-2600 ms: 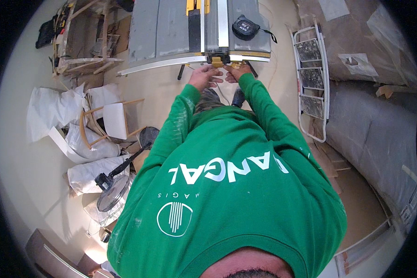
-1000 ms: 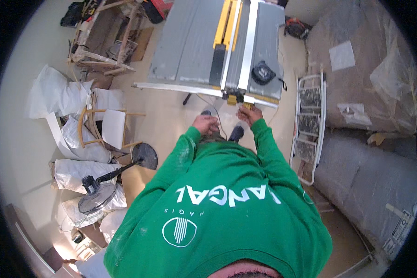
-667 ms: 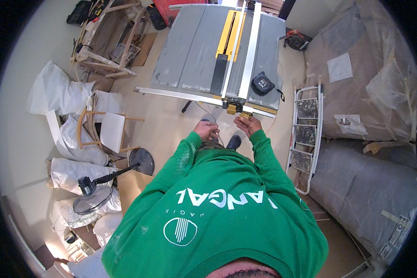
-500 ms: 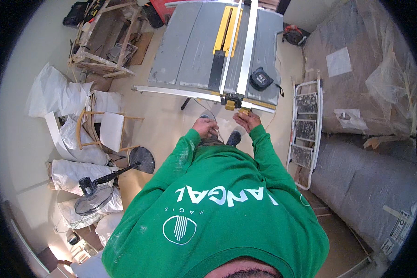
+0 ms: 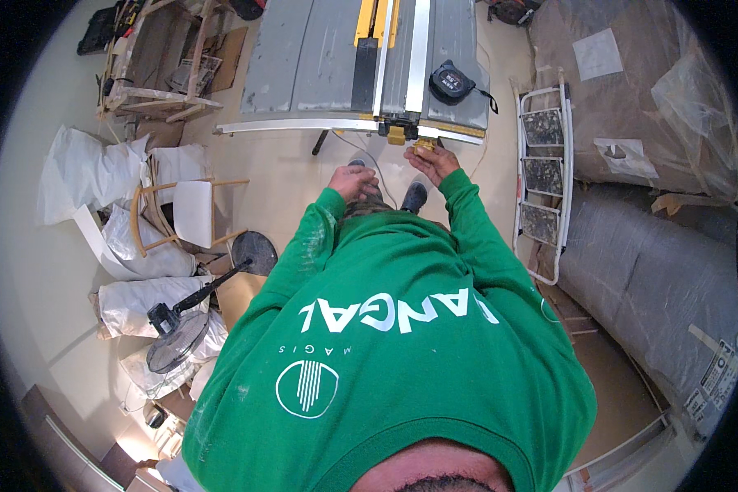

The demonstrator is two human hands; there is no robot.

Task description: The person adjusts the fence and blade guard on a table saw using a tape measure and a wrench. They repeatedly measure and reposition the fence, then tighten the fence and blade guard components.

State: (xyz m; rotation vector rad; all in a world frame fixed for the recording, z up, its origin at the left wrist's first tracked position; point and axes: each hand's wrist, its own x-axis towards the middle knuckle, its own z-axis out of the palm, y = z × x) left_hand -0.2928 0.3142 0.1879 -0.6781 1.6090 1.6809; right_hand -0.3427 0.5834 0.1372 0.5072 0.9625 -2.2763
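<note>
A grey table saw (image 5: 303,66) stands in front of me with a yellow blade insert (image 5: 364,25) and a silver rip fence (image 5: 418,57). At its near edge, my right hand (image 5: 436,166) has its fingers closed on a yellow knob (image 5: 424,146) beside the fence's black clamp (image 5: 400,121). My left hand (image 5: 354,182) hangs in front of my waist, apart from the saw, its fingers curled; whatever may be inside them is hidden. A black tape measure (image 5: 451,83) lies on the saw's top, right of the fence.
To the right, a folded step ladder (image 5: 543,176) stands beside large plastic-wrapped items (image 5: 631,271). On the left are white sacks (image 5: 86,176), a wooden chair (image 5: 193,213) and a fan (image 5: 176,348). A wooden frame (image 5: 160,74) stands far left. A cable (image 5: 381,176) runs near my feet.
The view has shifted, so the saw sits higher in the picture. My left hand has moved slightly left, away from the right one. My right hand stays at the yellow knob.
</note>
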